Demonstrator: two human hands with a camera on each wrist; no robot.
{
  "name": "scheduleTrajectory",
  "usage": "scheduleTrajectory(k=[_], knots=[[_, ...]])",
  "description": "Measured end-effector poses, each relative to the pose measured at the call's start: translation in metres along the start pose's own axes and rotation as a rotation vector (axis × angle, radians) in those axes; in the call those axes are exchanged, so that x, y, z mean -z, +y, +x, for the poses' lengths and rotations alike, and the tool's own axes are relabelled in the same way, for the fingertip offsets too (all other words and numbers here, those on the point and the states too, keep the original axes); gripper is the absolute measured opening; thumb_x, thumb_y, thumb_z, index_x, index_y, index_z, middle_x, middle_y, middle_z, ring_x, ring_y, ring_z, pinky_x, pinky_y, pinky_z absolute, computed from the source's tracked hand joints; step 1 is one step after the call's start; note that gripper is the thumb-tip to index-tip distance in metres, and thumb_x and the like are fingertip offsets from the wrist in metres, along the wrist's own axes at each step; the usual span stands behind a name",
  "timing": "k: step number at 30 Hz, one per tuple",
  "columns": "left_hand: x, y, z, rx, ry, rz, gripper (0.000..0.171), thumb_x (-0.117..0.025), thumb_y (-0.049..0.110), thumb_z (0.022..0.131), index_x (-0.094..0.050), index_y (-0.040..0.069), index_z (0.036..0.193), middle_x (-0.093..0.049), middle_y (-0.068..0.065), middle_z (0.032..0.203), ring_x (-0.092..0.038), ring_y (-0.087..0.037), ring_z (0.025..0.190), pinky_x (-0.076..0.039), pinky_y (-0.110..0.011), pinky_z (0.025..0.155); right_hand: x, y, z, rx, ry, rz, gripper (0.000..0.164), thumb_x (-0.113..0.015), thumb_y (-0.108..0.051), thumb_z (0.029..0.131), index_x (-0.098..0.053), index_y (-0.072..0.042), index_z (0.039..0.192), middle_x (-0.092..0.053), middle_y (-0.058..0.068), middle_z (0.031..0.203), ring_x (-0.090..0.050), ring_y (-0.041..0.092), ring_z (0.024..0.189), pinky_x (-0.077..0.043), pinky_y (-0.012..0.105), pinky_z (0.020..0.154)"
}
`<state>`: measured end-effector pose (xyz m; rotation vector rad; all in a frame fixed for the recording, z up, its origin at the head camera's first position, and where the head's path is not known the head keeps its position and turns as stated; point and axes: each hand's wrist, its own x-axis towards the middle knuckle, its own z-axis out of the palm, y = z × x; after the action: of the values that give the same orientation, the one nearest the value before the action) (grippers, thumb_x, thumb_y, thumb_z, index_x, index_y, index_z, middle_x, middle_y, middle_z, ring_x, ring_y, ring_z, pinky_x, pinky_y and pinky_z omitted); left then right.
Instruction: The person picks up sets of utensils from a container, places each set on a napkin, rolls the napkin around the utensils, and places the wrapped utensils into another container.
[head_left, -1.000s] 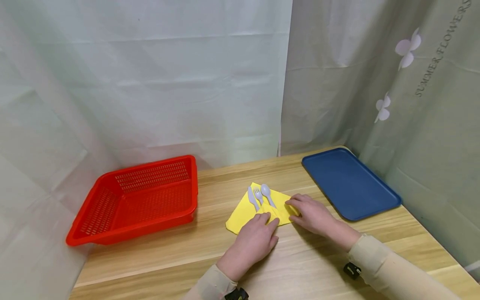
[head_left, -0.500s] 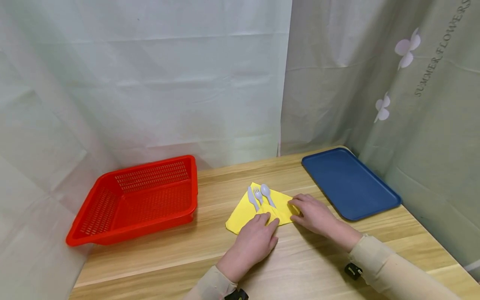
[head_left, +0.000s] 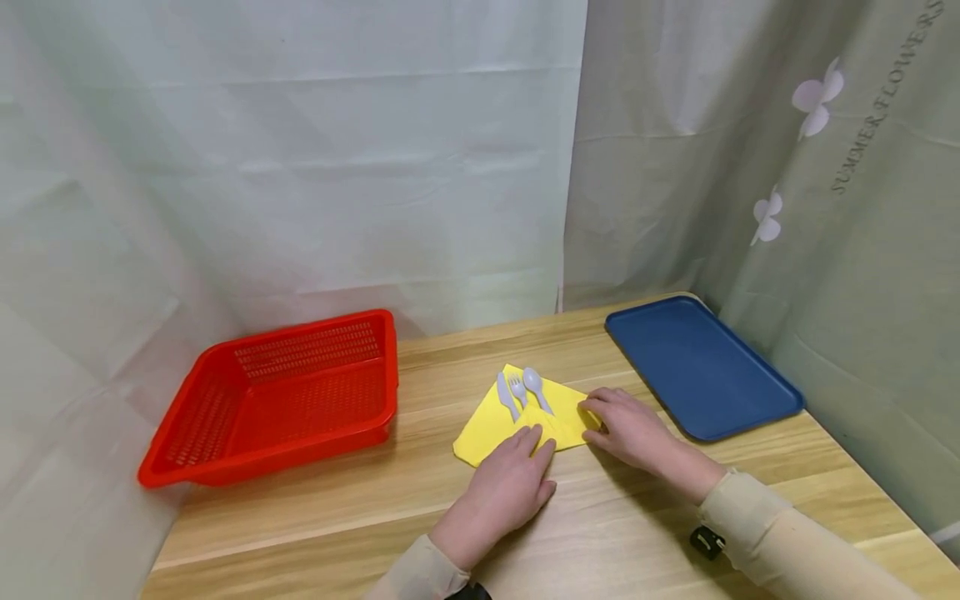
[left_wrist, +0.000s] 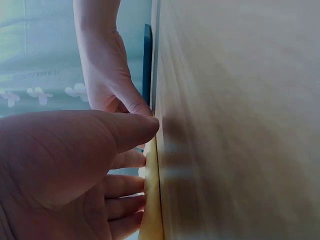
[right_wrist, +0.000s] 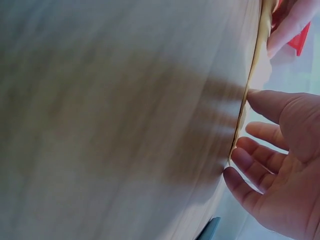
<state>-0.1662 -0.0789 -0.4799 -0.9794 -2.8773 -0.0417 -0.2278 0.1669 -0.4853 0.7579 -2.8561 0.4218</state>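
Three cutlery pieces at twelve o'clock on the yellow napkin, on the table. Left hand touching at six, right hand at three, fingers loosely spread, gripping nothing, probably steadying the flap.

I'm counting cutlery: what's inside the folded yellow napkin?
A pale grey plastic knife, fork and spoon poke out; their lower ends, and anything else under the folded flap, are covered.
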Motion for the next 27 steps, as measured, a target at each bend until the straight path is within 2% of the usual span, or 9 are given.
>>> scheduleTrajectory(k=[2,13,22,27], knots=[[0.001,0.001,-0.003,0.008,-0.024,-0.012,0.060,-0.076,0.040,0.105,-0.063,0.008,0.153,-0.059,-0.015,0.159,-0.055,-0.030,0.148,-0.044,-0.040,0.123,0.001,0.000,0.000,-0.001,0.001,0.002,0.041,-0.092,-0.021,0.093,-0.077,-0.004,0.127,-0.071,0.014,0.132,-0.068,0.036,0.121,-0.058,0.053,0.103],[0.010,0.003,-0.027,-0.005,-0.053,0.010,0.069,-0.076,0.045,0.105,-0.059,0.002,0.155,-0.057,-0.015,0.161,-0.055,-0.031,0.149,-0.043,-0.041,0.124,0.003,0.002,0.002,0.010,0.000,0.001,0.039,-0.092,-0.020,0.092,-0.078,-0.005,0.125,-0.071,0.013,0.130,-0.067,0.035,0.120,-0.059,0.052,0.101],[0.013,-0.001,-0.043,0.073,-0.131,-0.115,0.074,-0.077,0.046,0.104,-0.055,0.003,0.160,-0.053,-0.018,0.165,-0.052,-0.034,0.151,-0.046,-0.044,0.123,0.001,0.002,0.001,-0.011,-0.011,0.009,0.041,-0.092,-0.022,0.092,-0.078,-0.005,0.127,-0.071,0.013,0.130,-0.067,0.036,0.120,-0.059,0.053,0.101],[0.015,-0.003,-0.049,0.086,-0.143,-0.133,0.074,-0.077,0.045,0.104,-0.054,0.004,0.161,-0.054,-0.018,0.164,-0.052,-0.034,0.151,-0.046,-0.046,0.122,0.000,0.003,0.001,-0.024,-0.015,0.019,0.042,-0.092,-0.023,0.092,-0.078,-0.005,0.128,-0.071,0.013,0.131,-0.067,0.036,0.120,-0.059,0.053,0.101]])
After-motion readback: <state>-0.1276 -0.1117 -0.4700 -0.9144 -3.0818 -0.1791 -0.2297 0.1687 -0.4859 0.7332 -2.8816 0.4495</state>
